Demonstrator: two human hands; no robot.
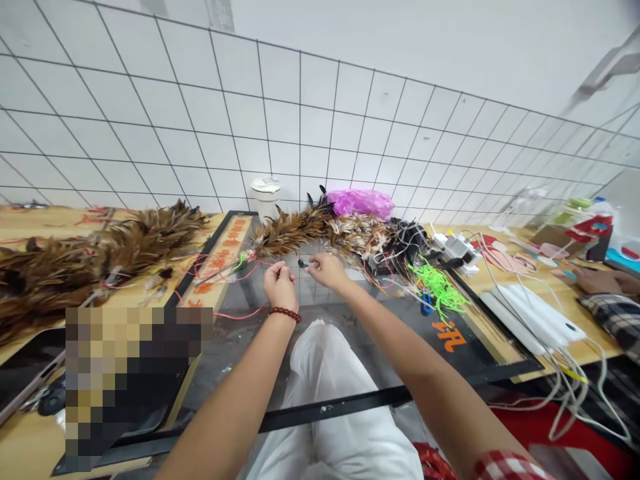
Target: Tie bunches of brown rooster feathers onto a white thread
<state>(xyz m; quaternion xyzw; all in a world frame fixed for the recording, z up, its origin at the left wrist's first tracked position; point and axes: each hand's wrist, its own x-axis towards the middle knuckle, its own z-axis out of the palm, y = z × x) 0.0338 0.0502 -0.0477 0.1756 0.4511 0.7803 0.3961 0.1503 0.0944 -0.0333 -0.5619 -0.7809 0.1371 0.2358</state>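
Over the dark glass panel (320,307), my left hand (281,288) is closed in a pinch, a red bead bracelet (285,313) on its wrist. What its fingertips hold is too small to make out; a thin pink-red cord (240,316) trails over the panel beside it. Just to the right, my right hand (327,271) is closed at the fingertips, with a small dark feather (303,264) sticking out toward the left hand. Behind both hands lie brown feathers (290,230) and a mixed feather heap (363,237).
A white lidded cup (267,197) and a pink plastic bag (361,203) stand behind. Green cords (437,287), white plugs (460,250) and cables lie right. Left is a long brown feather strand (135,240). Another person's hand (603,280) rests at far right.
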